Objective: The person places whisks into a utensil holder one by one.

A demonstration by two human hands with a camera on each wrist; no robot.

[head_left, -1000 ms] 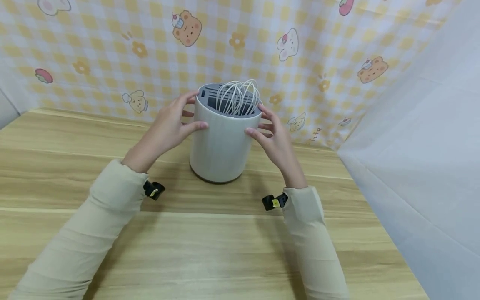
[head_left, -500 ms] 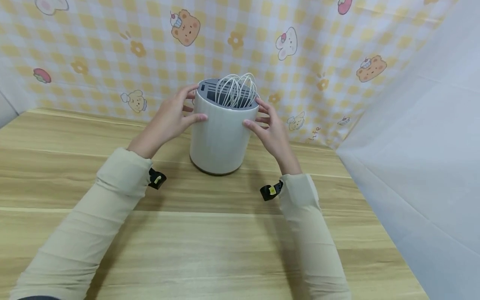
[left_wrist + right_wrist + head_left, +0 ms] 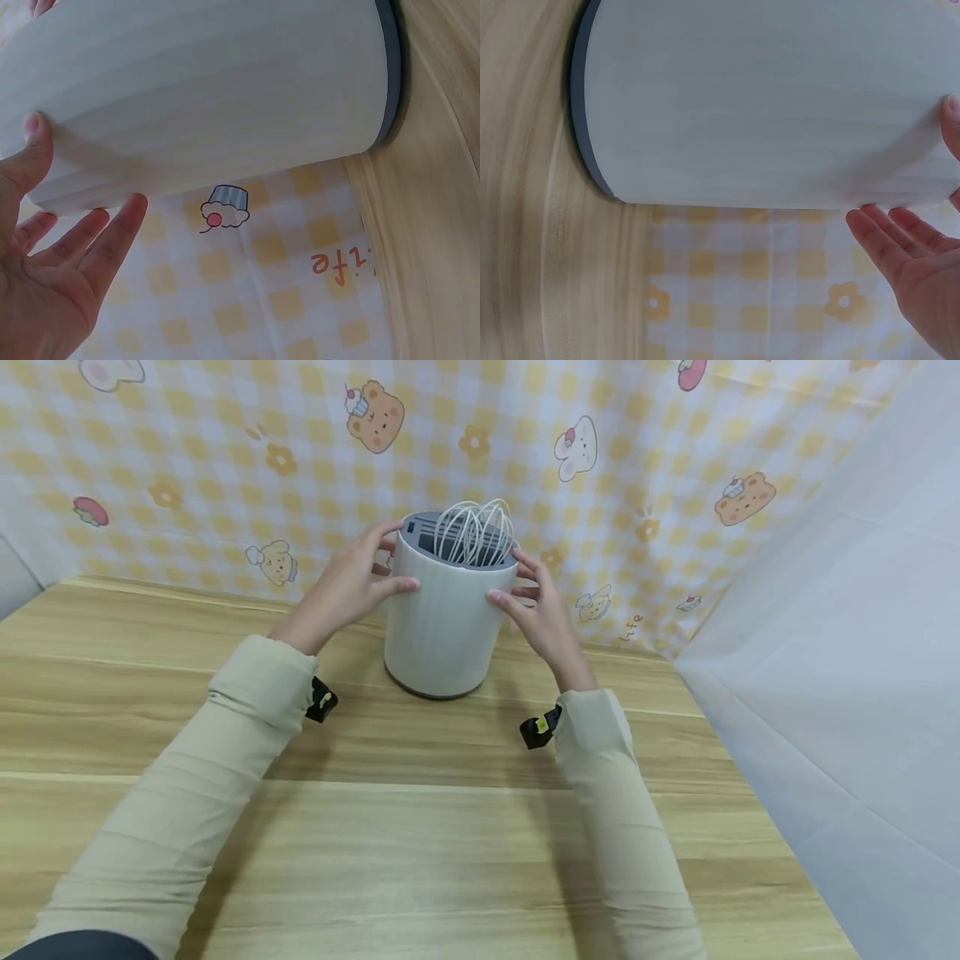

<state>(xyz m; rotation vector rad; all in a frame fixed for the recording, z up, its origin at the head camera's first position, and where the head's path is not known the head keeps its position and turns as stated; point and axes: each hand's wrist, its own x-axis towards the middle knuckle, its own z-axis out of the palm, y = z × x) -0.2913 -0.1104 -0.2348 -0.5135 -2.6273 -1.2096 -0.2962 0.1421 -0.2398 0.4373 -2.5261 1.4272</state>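
A white utensil holder (image 3: 444, 627) with a dark base rim stands upright near the back of the table. Its grey slotted top (image 3: 426, 523) carries wire whisks (image 3: 472, 533), loops upward; their handles are hidden inside. My left hand (image 3: 352, 578) holds the holder's upper left side, thumb on the front and fingers around the side. On the opposite side my right hand (image 3: 546, 614) grips it at about the same height, thumb also in front. In the left wrist view, the left fingertips (image 3: 135, 206) touch the white wall. The right fingertips (image 3: 861, 217) meet it in the right wrist view.
Behind the holder hangs a yellow checked curtain (image 3: 472, 410) with cartoon prints, close to the table's back edge. A plain white sheet (image 3: 847, 652) borders the right side. Wood-grain tabletop (image 3: 435, 827) stretches out in front. A dark rounded shape (image 3: 82, 947) shows at the bottom left.
The utensil holder has moved back across the table toward the curtain, with both hands keeping their hold on it. Both forearms have reached farther forward.
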